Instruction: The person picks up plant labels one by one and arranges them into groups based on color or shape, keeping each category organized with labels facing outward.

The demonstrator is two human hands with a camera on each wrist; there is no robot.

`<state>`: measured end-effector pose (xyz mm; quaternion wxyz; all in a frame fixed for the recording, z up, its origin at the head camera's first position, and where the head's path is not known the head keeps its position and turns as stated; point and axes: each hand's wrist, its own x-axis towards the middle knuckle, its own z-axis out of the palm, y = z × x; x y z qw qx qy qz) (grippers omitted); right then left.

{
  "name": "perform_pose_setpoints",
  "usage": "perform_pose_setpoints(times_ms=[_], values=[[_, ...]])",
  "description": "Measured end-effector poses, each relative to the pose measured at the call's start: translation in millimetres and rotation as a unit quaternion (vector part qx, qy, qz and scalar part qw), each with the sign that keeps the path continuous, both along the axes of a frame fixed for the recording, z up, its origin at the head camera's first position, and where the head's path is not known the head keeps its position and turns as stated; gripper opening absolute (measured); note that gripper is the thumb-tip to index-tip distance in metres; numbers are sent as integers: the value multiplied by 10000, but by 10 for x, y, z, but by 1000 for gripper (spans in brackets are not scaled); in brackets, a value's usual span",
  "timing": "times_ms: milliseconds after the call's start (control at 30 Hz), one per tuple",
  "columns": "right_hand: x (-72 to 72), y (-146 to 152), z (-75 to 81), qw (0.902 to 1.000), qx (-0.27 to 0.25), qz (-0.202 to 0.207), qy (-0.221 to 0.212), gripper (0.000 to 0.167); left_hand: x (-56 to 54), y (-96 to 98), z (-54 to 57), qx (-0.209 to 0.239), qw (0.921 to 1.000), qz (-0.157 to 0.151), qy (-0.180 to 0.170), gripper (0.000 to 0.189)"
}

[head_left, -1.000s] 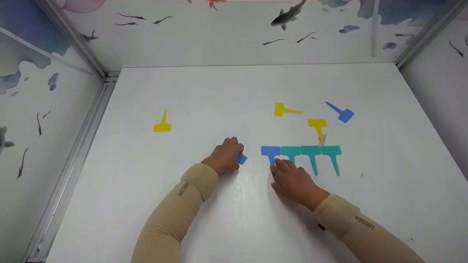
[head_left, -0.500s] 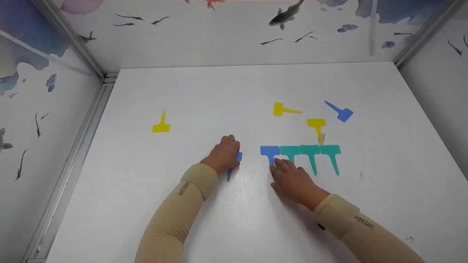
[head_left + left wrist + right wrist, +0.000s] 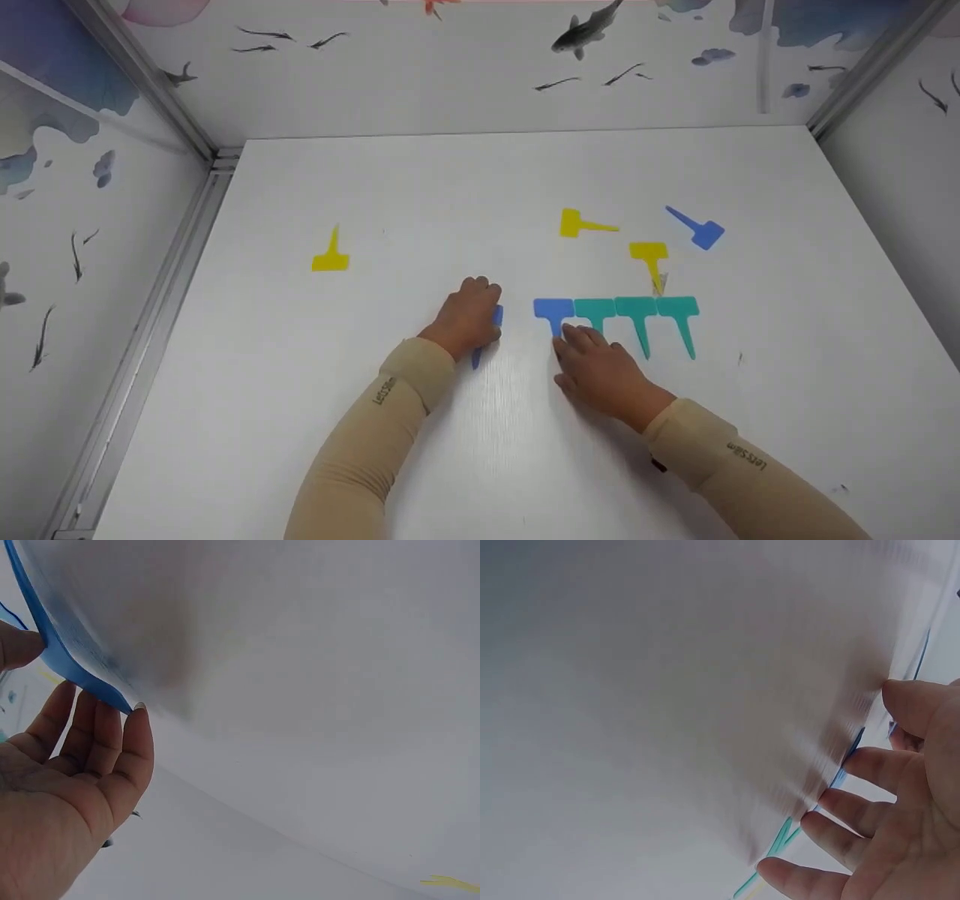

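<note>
My left hand (image 3: 466, 316) pinches a blue T-shaped plant label (image 3: 64, 660) between thumb and fingers; in the head view the hand covers much of it, and its stem points toward me. To the right, several labels lie side by side in a row: a blue label (image 3: 553, 308) at the left end, then teal labels (image 3: 636, 307), all stems toward me. My right hand (image 3: 604, 379) lies low on the table with fingers extended, fingertips at the stems of the row's blue label and the first teal one, whose lower stem is hidden.
Behind the row lie two yellow labels (image 3: 571, 223) and a tilted blue label (image 3: 707, 235). Another yellow label (image 3: 331, 262) lies at the left, stem pointing away. White walls with painted fish (image 3: 585, 34) and metal frame posts (image 3: 142, 75) enclose the white table (image 3: 420, 180).
The held blue label has turned, so its stem now shows below my left hand and its head stands nearly straight. That hand shifted slightly left, then back right. My right hand stays put.
</note>
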<state>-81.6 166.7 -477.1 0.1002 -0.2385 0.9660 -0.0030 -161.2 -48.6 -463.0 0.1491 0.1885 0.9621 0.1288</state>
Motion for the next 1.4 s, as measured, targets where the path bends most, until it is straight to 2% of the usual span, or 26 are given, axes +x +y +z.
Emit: perform_pose_setpoints(times_ms=[200,367,600,767,1000,1400], values=[[3,-12,17,9999,19,-56,-111,58,9,41,-15,95,9998,-2,173,42],[-2,-16,24,9997,35,-92,-242,58,4,88,-15,120,9996,113,246,44],[-6,-9,20,9999,100,-3,-134,59,-6,168,22,142,9990,140,392,44],[-12,-5,-5,9999,124,53,-22,58,-28,218,-4,155,9985,204,480,41],[-11,-5,-13,9999,90,-15,-99,59,-50,280,-12,151,9986,331,384,47],[-1,-2,12,9998,-5,-73,-195,59,-76,335,-52,19,9990,281,356,46]])
